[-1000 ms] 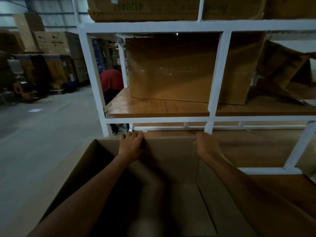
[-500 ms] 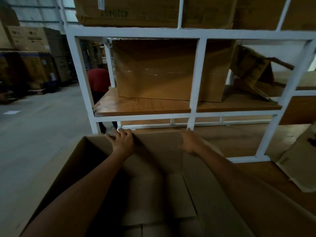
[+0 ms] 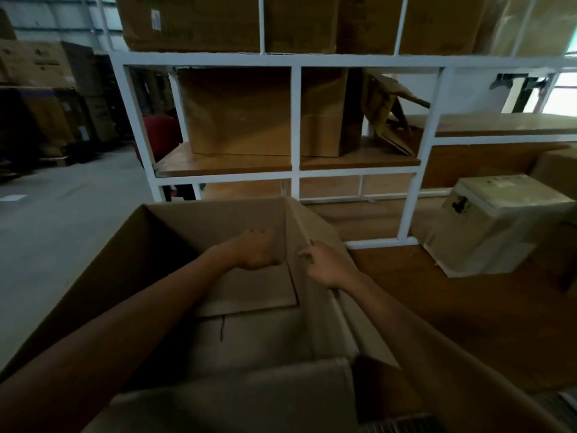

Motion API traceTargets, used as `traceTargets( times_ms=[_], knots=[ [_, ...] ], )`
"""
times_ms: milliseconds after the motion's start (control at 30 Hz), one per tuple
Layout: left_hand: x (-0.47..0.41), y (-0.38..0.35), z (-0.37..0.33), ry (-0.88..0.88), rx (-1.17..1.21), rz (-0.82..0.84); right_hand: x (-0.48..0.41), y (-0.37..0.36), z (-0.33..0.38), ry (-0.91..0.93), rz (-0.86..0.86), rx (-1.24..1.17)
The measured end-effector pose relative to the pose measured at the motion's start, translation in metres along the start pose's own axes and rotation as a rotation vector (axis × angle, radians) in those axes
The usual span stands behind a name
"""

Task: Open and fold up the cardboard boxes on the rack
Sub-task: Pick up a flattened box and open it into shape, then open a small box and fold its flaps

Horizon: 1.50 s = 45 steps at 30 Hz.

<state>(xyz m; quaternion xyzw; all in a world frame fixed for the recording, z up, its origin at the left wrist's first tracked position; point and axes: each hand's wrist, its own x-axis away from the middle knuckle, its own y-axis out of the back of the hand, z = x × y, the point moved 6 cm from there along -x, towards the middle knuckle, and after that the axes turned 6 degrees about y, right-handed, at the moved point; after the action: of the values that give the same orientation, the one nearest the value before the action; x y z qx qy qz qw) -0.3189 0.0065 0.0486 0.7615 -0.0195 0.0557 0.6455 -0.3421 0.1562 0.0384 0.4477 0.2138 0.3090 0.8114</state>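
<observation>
The open cardboard box (image 3: 218, 220) sits in the lower centre of the frame. The right hand (image 3: 324, 265) grips its right wall. The left hand (image 3: 256, 253) curls inside, grasp unclear. Likely mid-collapse; next, the walls need pushing flat.

Open box (image 3: 150, 245) before the rack (image 3: 295, 120), smaller box (image 3: 493, 226) to its right, perhaps on boards (image 3: 437, 307).

I see grey concrete floor (image 3: 62, 214); stacked warehouse cartons (image 3: 46, 98) line its far side, a red-topped person (image 3: 160, 132) standing at its right edge.
</observation>
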Motion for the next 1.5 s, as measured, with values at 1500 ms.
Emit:
traceTargets(
  times_ms=[1500],
  knots=[
    [-0.012, -0.123, -0.463, -0.359, 0.716, -0.514, 0.357, 0.160, -0.321, -0.332, -0.933, -0.267]
  ],
)
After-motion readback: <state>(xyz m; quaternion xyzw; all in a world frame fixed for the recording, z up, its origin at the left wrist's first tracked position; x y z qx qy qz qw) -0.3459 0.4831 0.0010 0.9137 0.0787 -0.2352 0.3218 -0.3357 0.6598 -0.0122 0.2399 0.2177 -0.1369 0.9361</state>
